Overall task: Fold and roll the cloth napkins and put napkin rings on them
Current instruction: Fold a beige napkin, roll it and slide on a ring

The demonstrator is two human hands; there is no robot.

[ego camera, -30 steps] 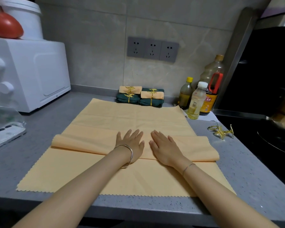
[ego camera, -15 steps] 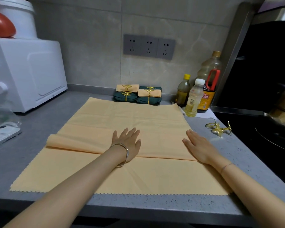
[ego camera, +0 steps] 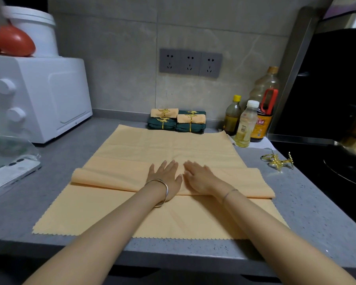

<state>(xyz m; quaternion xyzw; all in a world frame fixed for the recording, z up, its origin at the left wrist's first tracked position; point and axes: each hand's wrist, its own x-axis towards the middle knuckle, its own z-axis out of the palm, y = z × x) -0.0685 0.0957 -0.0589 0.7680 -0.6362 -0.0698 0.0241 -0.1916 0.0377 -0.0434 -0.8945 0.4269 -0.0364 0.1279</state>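
Presently, item by item. Left hand (ego camera: 165, 177): flat, fingers straight and slightly spread, pressing on the folded band (ego camera: 111, 178), gripping nothing; bangle at the wrist. Right hand (ego camera: 199, 178): likewise flat and empty, palm down just beside the left, on the same band. Orange napkin (ego camera: 173, 144): spread on the grey counter (ego camera: 308, 204), the band crossing it side to side, its left end puffed and not yet creased; flat cloth lies both beyond it and nearer. Progress, as judged: early for this piece, with more folding, the rolling and the ring left to do. Finished napkins (ego camera: 176, 122): green and orange bundles, gold-ringed, stacked by the wall at the cloth's far edge. Loose gold rings (ego camera: 276, 161): on the counter right of the cloth, near the hob. Bottles (ego camera: 246, 126): three, at the cloth's far right corner, likely to crowd a fold there. White oven (ego camera: 41, 95) and phone (ego camera: 12, 171): left, apart from the cloth
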